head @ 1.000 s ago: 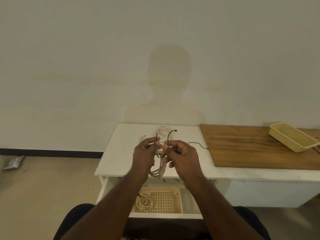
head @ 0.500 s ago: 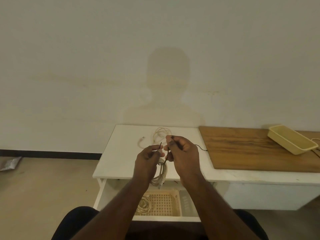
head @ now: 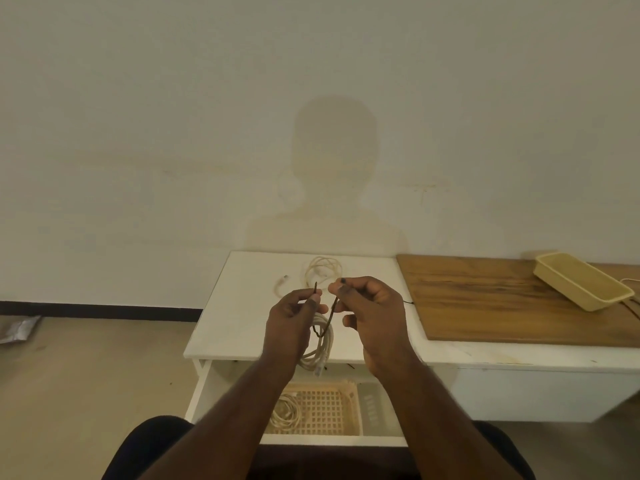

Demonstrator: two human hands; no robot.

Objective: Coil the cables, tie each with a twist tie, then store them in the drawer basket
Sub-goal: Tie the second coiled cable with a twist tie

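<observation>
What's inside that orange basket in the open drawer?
One coiled white cable lies in the left part of the orange lattice plastic basket. The rest of its floor that shows is bare. The person's left forearm covers its left edge, so anything there is hidden.

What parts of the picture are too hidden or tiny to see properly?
Head view only:
- Twist tie: whether it is twisted shut yet; too thin, and the left hand and right hand cover its ends.
- Held cable coil: partly behind the left hand.
- Drawer basket: both forearms cover parts.
- Yellow tray: its inside faces away.
- Wire by the tray: cut off at the right edge.
</observation>
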